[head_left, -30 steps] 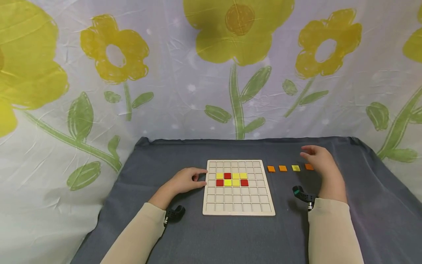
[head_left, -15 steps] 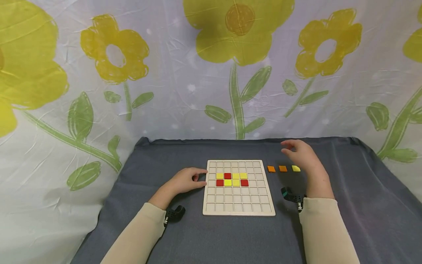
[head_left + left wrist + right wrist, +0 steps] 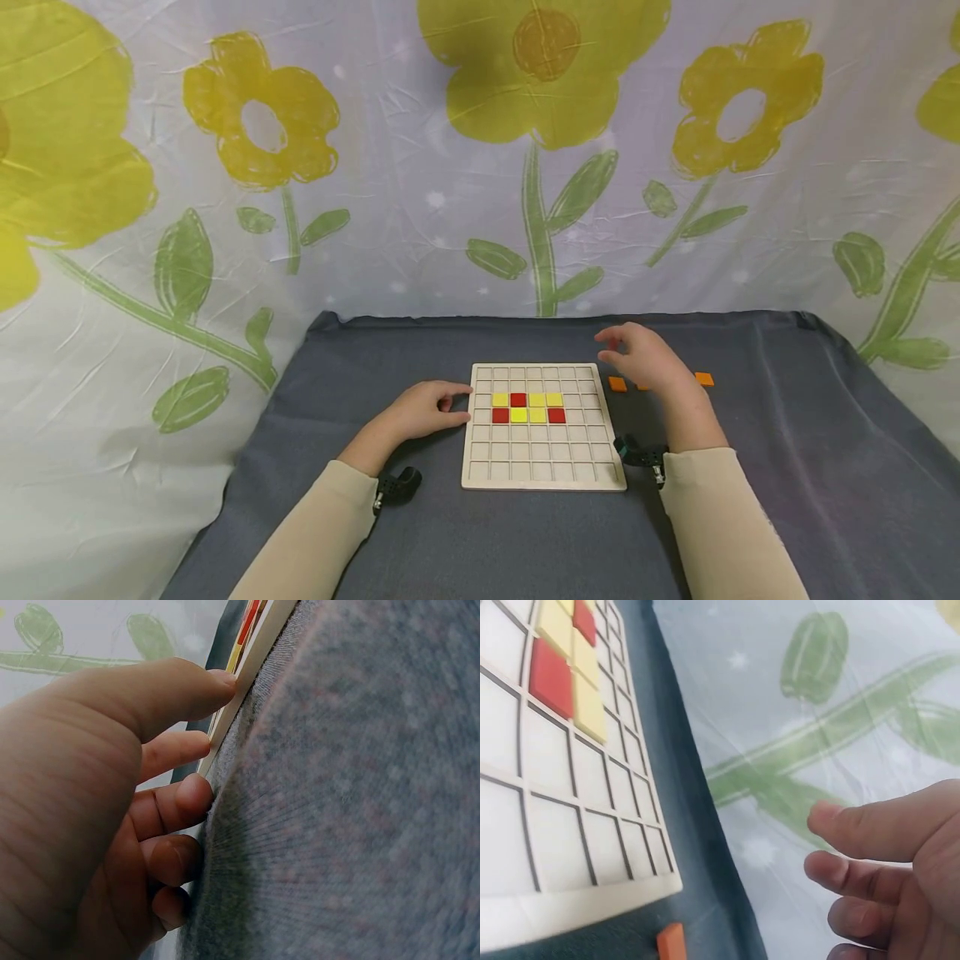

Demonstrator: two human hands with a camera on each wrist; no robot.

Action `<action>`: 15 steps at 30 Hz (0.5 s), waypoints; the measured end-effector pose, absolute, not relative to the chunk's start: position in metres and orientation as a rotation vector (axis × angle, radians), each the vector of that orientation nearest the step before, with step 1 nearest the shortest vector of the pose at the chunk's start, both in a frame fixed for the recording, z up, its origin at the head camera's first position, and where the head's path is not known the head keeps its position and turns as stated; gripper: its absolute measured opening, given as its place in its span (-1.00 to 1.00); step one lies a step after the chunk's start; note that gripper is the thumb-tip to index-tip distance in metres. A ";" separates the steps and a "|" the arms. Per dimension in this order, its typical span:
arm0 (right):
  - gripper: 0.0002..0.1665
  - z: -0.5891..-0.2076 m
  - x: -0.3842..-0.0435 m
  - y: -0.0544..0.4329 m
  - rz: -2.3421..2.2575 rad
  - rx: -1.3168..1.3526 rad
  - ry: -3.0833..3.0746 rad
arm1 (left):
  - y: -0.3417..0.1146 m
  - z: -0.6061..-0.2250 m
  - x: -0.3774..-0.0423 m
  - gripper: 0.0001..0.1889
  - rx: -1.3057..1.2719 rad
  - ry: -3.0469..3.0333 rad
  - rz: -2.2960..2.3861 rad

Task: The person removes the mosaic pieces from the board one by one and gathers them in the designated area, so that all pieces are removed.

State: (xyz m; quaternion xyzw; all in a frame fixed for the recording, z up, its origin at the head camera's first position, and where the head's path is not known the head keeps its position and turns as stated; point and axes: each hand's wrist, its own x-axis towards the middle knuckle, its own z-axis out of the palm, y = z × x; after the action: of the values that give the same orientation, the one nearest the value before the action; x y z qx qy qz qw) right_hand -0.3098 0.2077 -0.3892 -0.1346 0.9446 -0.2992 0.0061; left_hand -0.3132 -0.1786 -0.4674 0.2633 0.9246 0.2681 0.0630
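Note:
A pale wooden grid board (image 3: 540, 477) lies on the dark cloth, with two rows of red and yellow square tiles in its upper middle. My left hand (image 3: 414, 410) touches the board's left edge with thumb and index fingertips; in the left wrist view the thumb (image 3: 150, 694) lies against the side, the lower fingers bent. My right hand (image 3: 645, 357) hovers past the board's upper right corner, fingers loosely bent. In the right wrist view, nothing shows between the thumb (image 3: 870, 829) and index finger (image 3: 847, 874). A red tile (image 3: 551, 679) sits in the grid there.
Right of the board lie an orange tile (image 3: 617, 384) and, farther right, another orange tile (image 3: 703, 379); the right hand and forearm cover the stretch between them, where a sliver of orange shows. A flower-patterned curtain (image 3: 390, 208) stands behind the cloth (image 3: 525, 542).
My right hand has moved left along the tile row to the board's upper right corner, uncovering the far right orange tile and hiding the yellow one. The left hand and board stayed put.

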 end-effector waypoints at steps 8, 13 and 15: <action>-0.53 -0.394 -0.311 0.191 -0.913 -0.457 2.874 | -0.179 -0.466 -0.313 -0.44 0.782 2.786 0.818; -0.51 -0.399 -0.311 0.178 -0.855 -0.513 2.849 | -0.179 -0.466 -0.313 -0.44 0.788 2.791 0.804; -0.51 -0.401 -0.311 0.174 -0.829 -0.533 2.842 | -0.179 -0.467 -0.312 -0.45 0.792 2.792 0.803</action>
State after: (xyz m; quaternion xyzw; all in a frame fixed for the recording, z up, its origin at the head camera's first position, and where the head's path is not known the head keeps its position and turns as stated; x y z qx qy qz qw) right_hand -0.3114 0.1740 -0.4012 -0.1769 0.9427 -0.2750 0.0666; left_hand -0.3123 -0.1789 -0.4665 0.2624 0.9252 0.2662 0.0653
